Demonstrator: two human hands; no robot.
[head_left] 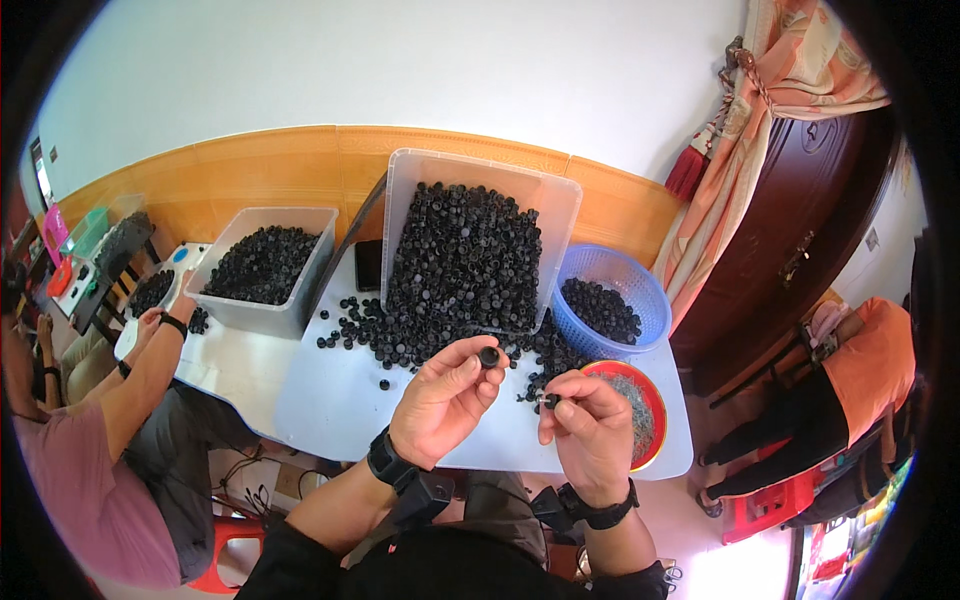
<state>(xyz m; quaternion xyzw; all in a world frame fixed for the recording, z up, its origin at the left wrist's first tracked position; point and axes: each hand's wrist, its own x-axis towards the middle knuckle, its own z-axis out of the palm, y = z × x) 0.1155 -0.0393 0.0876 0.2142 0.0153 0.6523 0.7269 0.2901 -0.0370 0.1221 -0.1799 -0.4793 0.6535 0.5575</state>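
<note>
My left hand (436, 405) is closed in a pinch on a small round black cap (488, 357), its hollow side facing up. Close by on the right, my right hand (590, 440) grips a small black part (551, 401) with a pale, shiny bit at its left end. The two pieces are apart, both held above the front of the white table (430, 440). Beyond my hands, a tipped clear plastic bin (562, 215) spills a heap of black caps (465, 255) onto the tabletop.
A blue basket (655, 295) holds more black parts. Beside my right hand is a red-rimmed bowl (655, 398) of small greyish pieces. Another clear bin (325, 240) stands left, near a dark phone (368, 266). A co-worker in a pink shirt (90, 490) sits left; a person in orange (880, 360) is right.
</note>
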